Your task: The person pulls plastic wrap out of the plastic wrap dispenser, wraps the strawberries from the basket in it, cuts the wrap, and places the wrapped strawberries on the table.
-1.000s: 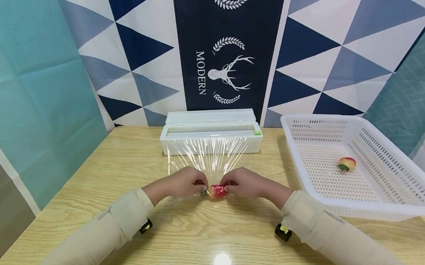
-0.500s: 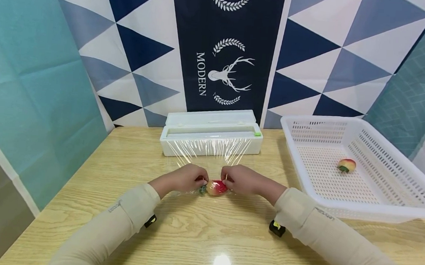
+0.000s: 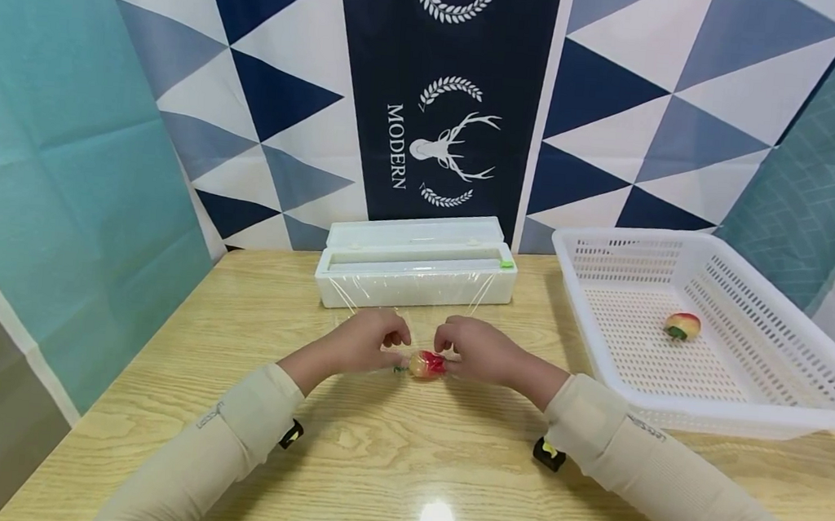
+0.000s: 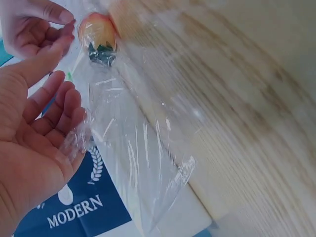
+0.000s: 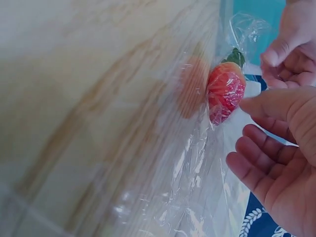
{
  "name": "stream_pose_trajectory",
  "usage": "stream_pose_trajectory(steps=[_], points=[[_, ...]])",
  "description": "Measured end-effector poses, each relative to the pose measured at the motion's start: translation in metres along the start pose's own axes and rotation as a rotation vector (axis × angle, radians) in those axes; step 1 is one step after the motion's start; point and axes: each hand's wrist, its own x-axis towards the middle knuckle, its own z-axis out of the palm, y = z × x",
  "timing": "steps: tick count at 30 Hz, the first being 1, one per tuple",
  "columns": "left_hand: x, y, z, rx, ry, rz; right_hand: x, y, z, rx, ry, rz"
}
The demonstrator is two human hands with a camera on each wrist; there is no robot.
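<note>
A small red-and-yellow fruit with green leaves, peach-like, lies on the table between my hands under clear plastic wrap. My left hand is beside its leafy end, fingers loosely bent and thumb apart from them. Some wrap touches the little-finger side of that hand in the left wrist view. My right hand is at the red end, its thumb against or very near the wrapped fruit and its other fingers relaxed. From the white wrap dispenser box behind, the film stretches toward the fruit.
On the right stands a white perforated plastic basket with a similar fruit in it. The dispenser's lid is raised, and a green piece sits at its right end. A patterned cloth hangs behind the table.
Both hands have moved slightly away from me, and their fingers have loosened from the pinch on the wrap. The film between box and fruit shows fewer creases. The fruit has shifted slightly toward the box.
</note>
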Motion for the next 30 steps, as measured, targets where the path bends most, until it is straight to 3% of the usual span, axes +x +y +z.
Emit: stream_pose_trajectory(steps=[7,15,22,30], points=[[0.000,0.002,0.010,0.046,-0.103,0.003,0.005,-0.003,0.007,0.043,-0.060,0.031],[0.005,-0.005,0.010,-0.027,-0.096,0.030,0.011,0.003,0.006,0.074,-0.080,0.027],[0.012,-0.015,0.006,-0.129,-0.113,-0.030,0.017,0.016,0.000,0.112,-0.066,-0.007],[0.021,-0.021,0.001,-0.149,-0.144,-0.126,0.026,0.023,0.000,0.141,-0.088,0.101]])
